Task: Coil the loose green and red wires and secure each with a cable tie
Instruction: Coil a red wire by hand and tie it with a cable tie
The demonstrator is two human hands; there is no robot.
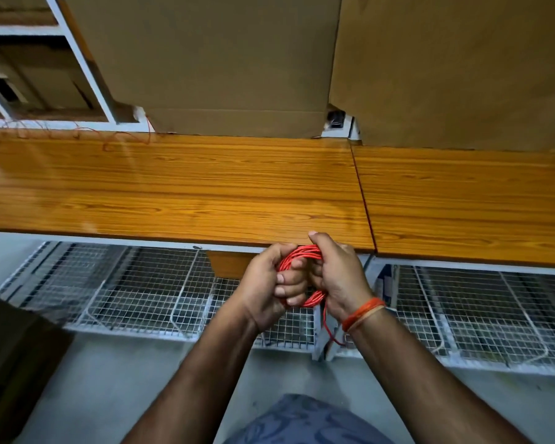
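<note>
The red wire (pixel 302 253) is already lying in a coil, held in front of the bench (pixel 173 187) edge; no cable tie and no green wire are showing, so tying seems left. Both the left hand (pixel 269 283) and right hand (pixel 337 277) are gripping the coil, fingers (pixel 289 283) curling around it, one loose end hanging below the right wrist.

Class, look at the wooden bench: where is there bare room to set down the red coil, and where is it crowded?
Bare wood lies across the bench between its front edge and the cardboard boxes, and right of the seam. The far left corner is crowded with loose thin wire. Both hands grip the red coil.
</note>
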